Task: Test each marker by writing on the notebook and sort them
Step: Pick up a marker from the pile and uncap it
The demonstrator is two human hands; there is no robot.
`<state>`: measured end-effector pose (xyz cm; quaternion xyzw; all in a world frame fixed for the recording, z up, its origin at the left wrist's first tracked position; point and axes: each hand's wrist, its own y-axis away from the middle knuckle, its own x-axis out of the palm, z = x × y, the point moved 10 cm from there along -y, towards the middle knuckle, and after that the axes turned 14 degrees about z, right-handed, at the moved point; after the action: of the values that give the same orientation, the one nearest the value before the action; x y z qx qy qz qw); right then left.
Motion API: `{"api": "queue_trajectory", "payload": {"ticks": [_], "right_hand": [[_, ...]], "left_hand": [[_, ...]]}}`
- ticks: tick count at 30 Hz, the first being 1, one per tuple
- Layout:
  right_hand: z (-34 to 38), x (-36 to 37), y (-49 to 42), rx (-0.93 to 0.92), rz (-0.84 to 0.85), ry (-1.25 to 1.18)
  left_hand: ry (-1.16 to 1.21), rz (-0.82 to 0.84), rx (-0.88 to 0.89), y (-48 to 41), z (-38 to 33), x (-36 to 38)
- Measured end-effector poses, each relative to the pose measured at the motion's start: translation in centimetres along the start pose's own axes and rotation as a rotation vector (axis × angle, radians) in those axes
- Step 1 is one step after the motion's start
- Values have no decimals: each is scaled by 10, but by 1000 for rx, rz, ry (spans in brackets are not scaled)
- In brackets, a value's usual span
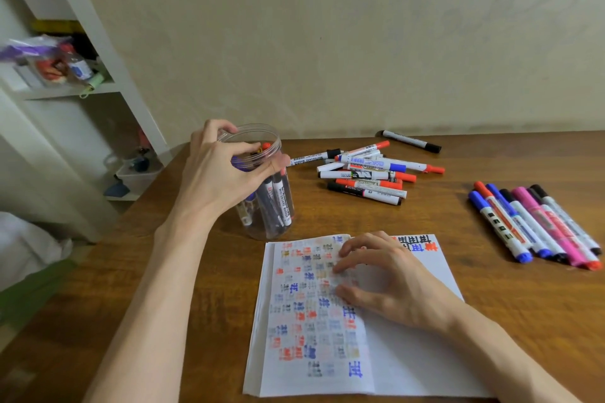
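A clear plastic jar [276, 222] stands on the wooden table, with several markers upright inside it. My left hand [219, 170] grips the jar's rim from above, fingers curled over the edge and thumb on the near side. The open notebook [409, 357] lies in front of me, its left page covered in red, blue and black test marks. My right hand [386, 281] rests on the notebook near the fold, fingers relaxed and spread, holding nothing. A loose heap of markers [366, 173] lies behind the notebook. A neat row of markers [537, 226] lies at the right.
One black marker [409, 141] lies apart near the wall. A white shelf unit [85, 88] with clutter stands left of the table, past the table's left edge [98, 258]. Bare wood shows between the heap and the sorted row.
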<state>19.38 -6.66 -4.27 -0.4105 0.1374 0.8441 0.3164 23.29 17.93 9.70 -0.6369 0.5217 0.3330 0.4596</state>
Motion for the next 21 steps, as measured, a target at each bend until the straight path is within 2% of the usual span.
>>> {"api": "queue_trajectory", "payload": {"ticks": [3,6,8,11,12,13,15,19,21], "right_hand": [[0,0,0,-6,-8,-2],[0,-1,1,4,-3,-6],[-1,-1,2,9,0,-15],[-3,-7,5,23,-13,-44],[-4,-10,6,27,-24,-48],[-6,-13,6,36,-40,-56],[-11,-22,9,57,-90,-77],[-27,-46,20,128,-240,-52],[-43,-61,30,236,-333,-46]], "left_hand": [[7,35,-30,0,-1,1],[65,-18,-5,2,-1,3],[85,-164,30,8,-4,0],[104,-561,201,47,-40,-13],[121,-648,278,62,-58,-10],[142,-663,349,72,-78,-2],[188,-477,410,65,-113,29],[180,180,125,7,-124,131],[96,335,65,-7,-124,163]]}}
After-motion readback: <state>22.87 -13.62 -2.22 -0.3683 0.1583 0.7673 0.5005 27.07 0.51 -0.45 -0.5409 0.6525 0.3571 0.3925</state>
